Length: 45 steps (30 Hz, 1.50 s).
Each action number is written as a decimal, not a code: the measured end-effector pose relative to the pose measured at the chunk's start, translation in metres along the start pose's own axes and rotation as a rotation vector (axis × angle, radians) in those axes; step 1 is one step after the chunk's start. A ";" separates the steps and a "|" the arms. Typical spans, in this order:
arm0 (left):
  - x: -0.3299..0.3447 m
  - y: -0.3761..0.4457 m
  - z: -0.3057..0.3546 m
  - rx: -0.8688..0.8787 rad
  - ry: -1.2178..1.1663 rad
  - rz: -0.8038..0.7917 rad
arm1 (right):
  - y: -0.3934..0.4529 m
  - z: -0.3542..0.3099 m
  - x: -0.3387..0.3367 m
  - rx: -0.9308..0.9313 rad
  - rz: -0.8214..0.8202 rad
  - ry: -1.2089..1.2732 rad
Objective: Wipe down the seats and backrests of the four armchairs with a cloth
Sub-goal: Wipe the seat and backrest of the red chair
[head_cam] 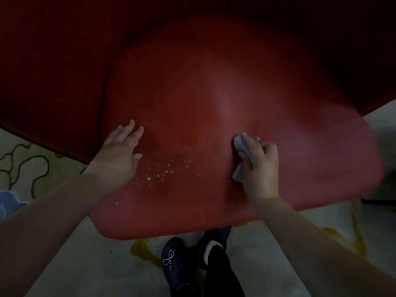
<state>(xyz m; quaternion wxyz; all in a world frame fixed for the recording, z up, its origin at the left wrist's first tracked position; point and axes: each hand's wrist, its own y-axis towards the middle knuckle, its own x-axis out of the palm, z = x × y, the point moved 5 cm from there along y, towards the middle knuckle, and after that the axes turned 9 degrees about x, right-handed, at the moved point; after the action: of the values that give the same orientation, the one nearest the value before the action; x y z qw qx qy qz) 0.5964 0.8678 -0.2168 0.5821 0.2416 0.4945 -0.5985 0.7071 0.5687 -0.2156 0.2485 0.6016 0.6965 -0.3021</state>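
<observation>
A red armchair fills the view, its smooth seat (214, 116) spreading toward me and its dark backrest (64, 50) rising behind. My right hand (260, 166) grips a crumpled grey cloth (241, 146) and holds it against the seat right of centre. My left hand (120, 153) rests flat on the seat's left part with straight fingers. Small bright droplets (158, 172) speckle the seat between my hands.
Pale floor (85, 264) with yellow curved marks (145, 251) lies below the seat's front edge. My feet in dark slippers (173, 262) stand close to that edge. A patterned rug (25, 163) and something blue (8, 200) lie at the left.
</observation>
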 end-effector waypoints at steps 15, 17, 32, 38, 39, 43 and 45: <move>-0.002 -0.004 0.008 -0.022 -0.023 -0.015 | -0.034 -0.028 0.037 0.050 -0.001 0.054; -0.002 -0.005 0.008 -0.020 -0.029 -0.019 | -0.039 -0.048 0.052 0.012 -0.086 0.100; -0.003 -0.025 -0.004 0.010 -0.090 0.045 | -0.058 -0.082 0.078 -0.086 -0.158 0.157; -0.001 -0.036 -0.012 0.047 -0.082 0.087 | -0.026 -0.066 0.063 0.008 -0.019 0.104; -0.001 -0.037 -0.012 0.053 -0.081 0.090 | -0.037 -0.075 0.073 0.003 -0.059 0.155; -0.003 -0.040 -0.015 0.065 -0.078 0.103 | -0.070 -0.106 0.103 -0.191 -0.207 0.090; -0.005 -0.044 -0.018 0.061 -0.080 0.109 | -0.054 -0.105 0.098 -0.266 -0.159 0.026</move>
<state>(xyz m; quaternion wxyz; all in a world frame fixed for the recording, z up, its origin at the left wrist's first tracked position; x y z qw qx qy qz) 0.5513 0.8784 -0.2065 0.6253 0.2620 0.4384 -0.5900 0.6409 0.7062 -0.2055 0.2922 0.5102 0.7789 -0.2181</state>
